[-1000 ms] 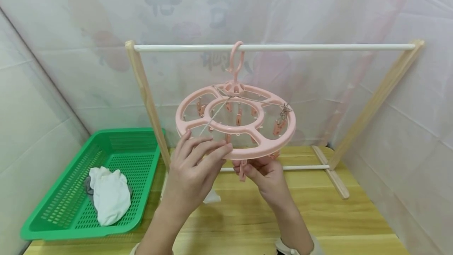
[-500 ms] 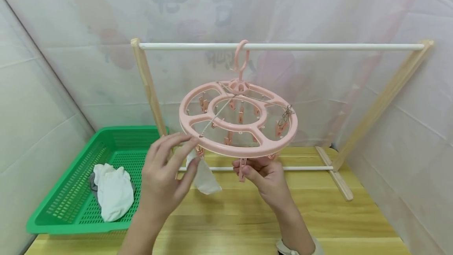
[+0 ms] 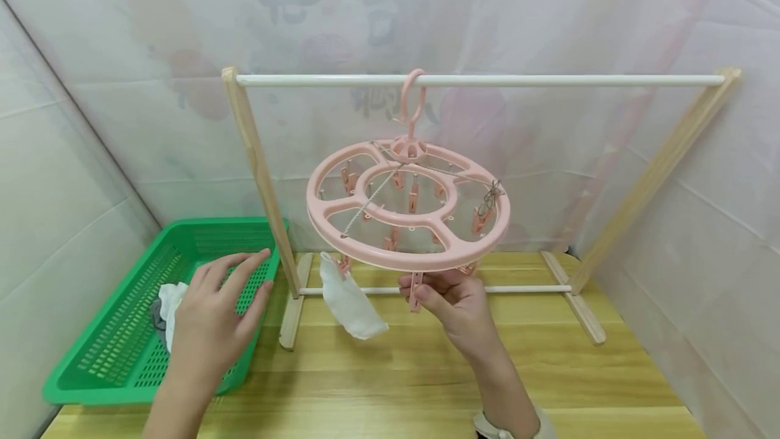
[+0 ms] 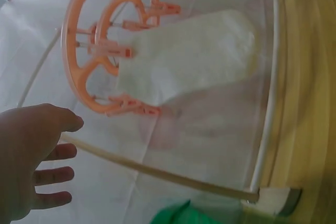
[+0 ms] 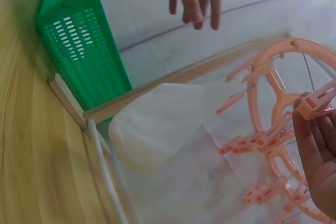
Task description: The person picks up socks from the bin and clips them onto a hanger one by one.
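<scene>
Round pink clip hanger (image 3: 408, 205) hangs by its hook from white rail (image 3: 475, 80) of wooden rack (image 3: 256, 154), which stands on wooden counter (image 3: 548, 371). Hanger disc sits tilted, w/ pink clips dangling under both rings.

White sock (image 3: 349, 298) is pegged at hanger's near-left edge by one clip; toe end hangs free just above counter, in front of rack's lower bar.

Right hand (image 3: 453, 300) is under hanger's near rim, thumb and fingers pinching one hanging pink clip (image 3: 416, 290). Right wrist view confirms: fingertips (image 5: 315, 129) grip clip body.

Left hand (image 3: 210, 320) is released, fingers spread and relaxed, holding nothing. Pos.: over right wall of green basket (image 3: 122, 358), well apart from hanger. Contact w/ basket or cloth: cannot tell.

Basket sits at counter's left end, beside rack's left post. Inside: white cloth (image 3: 170, 303) w/ a grey item under it, partly hidden by left hand.
</scene>
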